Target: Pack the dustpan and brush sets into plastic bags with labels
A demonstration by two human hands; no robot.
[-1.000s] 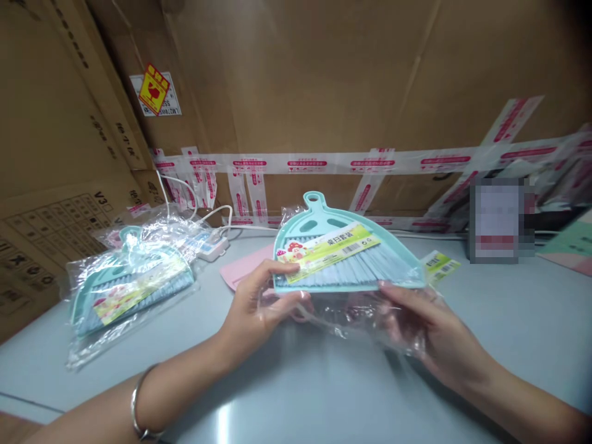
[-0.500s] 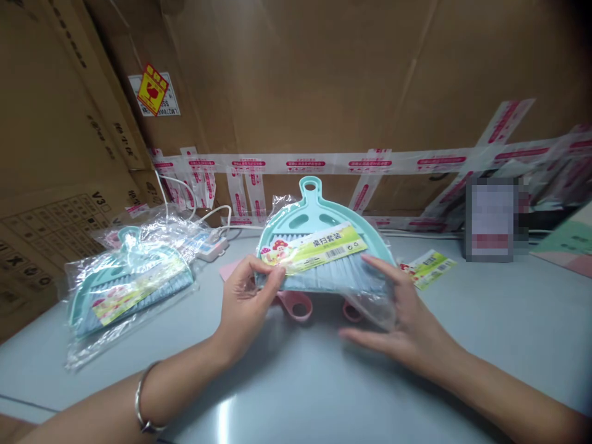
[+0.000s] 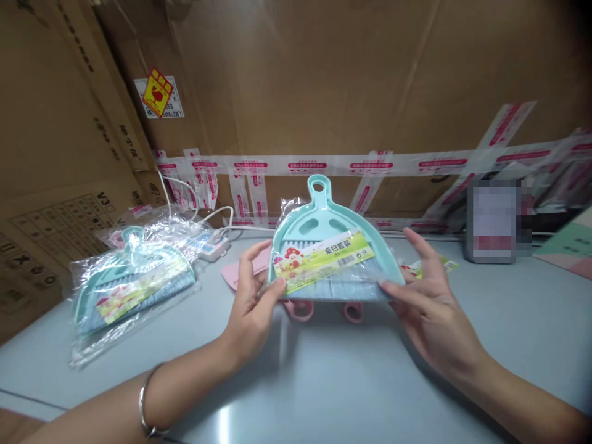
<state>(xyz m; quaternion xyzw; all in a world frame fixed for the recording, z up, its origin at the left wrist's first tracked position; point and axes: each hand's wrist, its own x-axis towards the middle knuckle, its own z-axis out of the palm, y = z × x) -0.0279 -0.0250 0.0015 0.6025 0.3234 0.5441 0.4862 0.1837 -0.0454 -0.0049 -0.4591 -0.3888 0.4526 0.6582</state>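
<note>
A mint-green dustpan and brush set [image 3: 330, 225] in clear plastic is held up in front of me, handle upward. Across its front lies a yellow-green label card [image 3: 324, 259] with a mushroom picture. My left hand [image 3: 254, 296] is closed on its lower left corner, thumb in front. At the lower right corner, my right hand [image 3: 430, 302] grips it between thumb and fingers, with the index finger raised. Behind and below, a pair of pink handle loops [image 3: 301, 310] shows on the table, the rest of that thing mostly hidden.
Another bagged mint dustpan set [image 3: 134, 283] lies at the left. Near it sits a white power strip [image 3: 215, 248] with cables. Behind the right hand is a loose label card [image 3: 444, 264]. A pixelated upright device [image 3: 493, 222] stands right. Taped cardboard [image 3: 296, 80] walls the table's back.
The right hand has moved from below and beside the bag to grip the set's lower right corner. The loose plastic at the bottom is tucked out of sight. The set has shifted slightly right.
</note>
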